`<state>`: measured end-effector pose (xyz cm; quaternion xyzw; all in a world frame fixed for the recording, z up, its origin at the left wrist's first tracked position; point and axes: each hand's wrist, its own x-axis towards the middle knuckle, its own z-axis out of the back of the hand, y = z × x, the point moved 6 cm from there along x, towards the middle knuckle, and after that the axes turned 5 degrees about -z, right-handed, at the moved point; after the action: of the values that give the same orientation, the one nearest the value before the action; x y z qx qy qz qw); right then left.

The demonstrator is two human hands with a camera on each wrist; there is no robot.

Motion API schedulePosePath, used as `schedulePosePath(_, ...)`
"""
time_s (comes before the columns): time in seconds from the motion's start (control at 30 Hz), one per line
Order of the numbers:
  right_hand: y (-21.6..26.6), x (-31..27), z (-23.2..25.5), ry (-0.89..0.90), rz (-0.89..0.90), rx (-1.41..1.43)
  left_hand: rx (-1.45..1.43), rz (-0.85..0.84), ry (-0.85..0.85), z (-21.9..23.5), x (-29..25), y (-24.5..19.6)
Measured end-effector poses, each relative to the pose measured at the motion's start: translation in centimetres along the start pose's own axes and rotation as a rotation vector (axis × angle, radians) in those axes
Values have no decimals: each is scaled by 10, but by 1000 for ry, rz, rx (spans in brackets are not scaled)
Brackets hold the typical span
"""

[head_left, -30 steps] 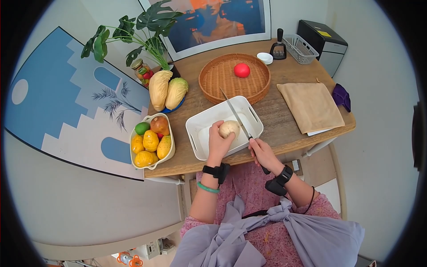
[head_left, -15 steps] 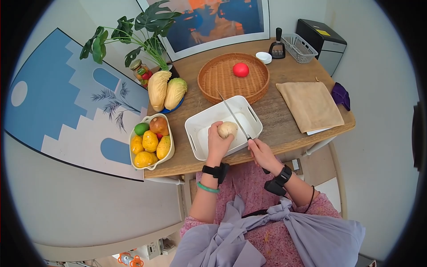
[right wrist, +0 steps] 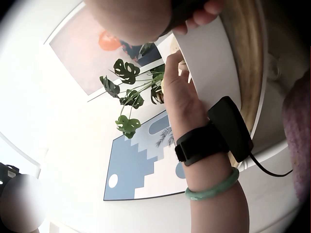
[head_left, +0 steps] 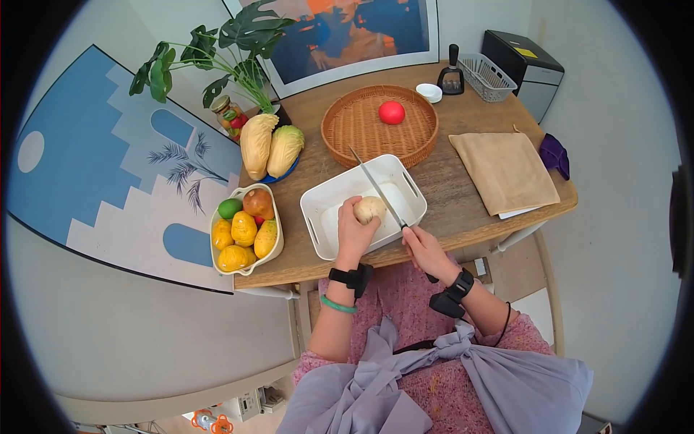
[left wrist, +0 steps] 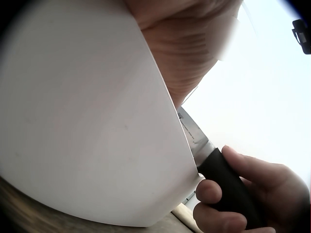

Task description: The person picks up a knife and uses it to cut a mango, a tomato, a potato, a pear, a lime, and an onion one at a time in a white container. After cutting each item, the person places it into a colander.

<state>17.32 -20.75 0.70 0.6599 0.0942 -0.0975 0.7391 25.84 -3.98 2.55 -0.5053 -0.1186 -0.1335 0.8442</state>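
In the head view, my left hand point(head_left: 353, 231) grips a pale, round vegetable point(head_left: 371, 209) inside a white plastic bin point(head_left: 403, 194); its exact kind is not plain. A long knife point(head_left: 381, 191) has its black handle in my right hand point(head_left: 428, 252), which is curled round it at the bin's near right edge. The blade slants over the bin, just right of the vegetable, with its tip toward the wicker tray. From the left wrist, the bin's outer wall point(left wrist: 87, 111) fills much of the view, and the right hand's fingers wrap the black handle point(left wrist: 231, 187).
Behind the bin stands a round wicker tray point(head_left: 343, 134) holding a red, round item point(head_left: 392, 113). On the left are a cream basket point(head_left: 280, 249) of fruit and two cabbages point(head_left: 271, 148) on a blue plate. A beige cloth bag point(head_left: 506, 173) lies at right.
The knife's tip has swung slightly to the left and away from me over the bin. Both hands keep their holds and stay nearly in place.
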Motion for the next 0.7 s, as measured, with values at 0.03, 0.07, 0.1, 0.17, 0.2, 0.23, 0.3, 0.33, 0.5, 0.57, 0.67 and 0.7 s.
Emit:
schedulePosePath(0.03,0,0,1,0,1,0,7,-9,-6,1,0,1)
schedulePosePath(0.07,2,-1,2,-3,-9,14,8,-8,-9,1,0,1)
schedulePosePath(0.1,3,-2,2,-6,-20,29,7,-3,-4,1,0,2)
schedulePosePath(0.17,3,-1,0,-5,-5,28,5,3,2,1,0,2)
schedulePosePath(0.2,2,-2,1,-11,8,28,8,5,3,2,0,1)
schedulePosePath(0.23,0,-1,2,-15,7,29,10,5,6,1,0,-1)
schedulePosePath(0.3,3,1,3,-41,59,-37,4,4,7,0,0,0)
schedulePosePath(0.33,4,0,2,-39,60,-36,-1,8,4,1,0,2)
schedulePosePath(0.5,6,-1,3,-44,-2,-7,0,7,-1,1,-1,0)
schedulePosePath(0.57,3,1,5,-45,2,-19,8,2,-7,1,0,0)
schedulePosePath(0.67,6,-2,2,-41,9,-26,11,6,-7,2,0,1)
schedulePosePath(0.7,7,-4,3,-46,15,-18,11,13,-3,2,0,1)
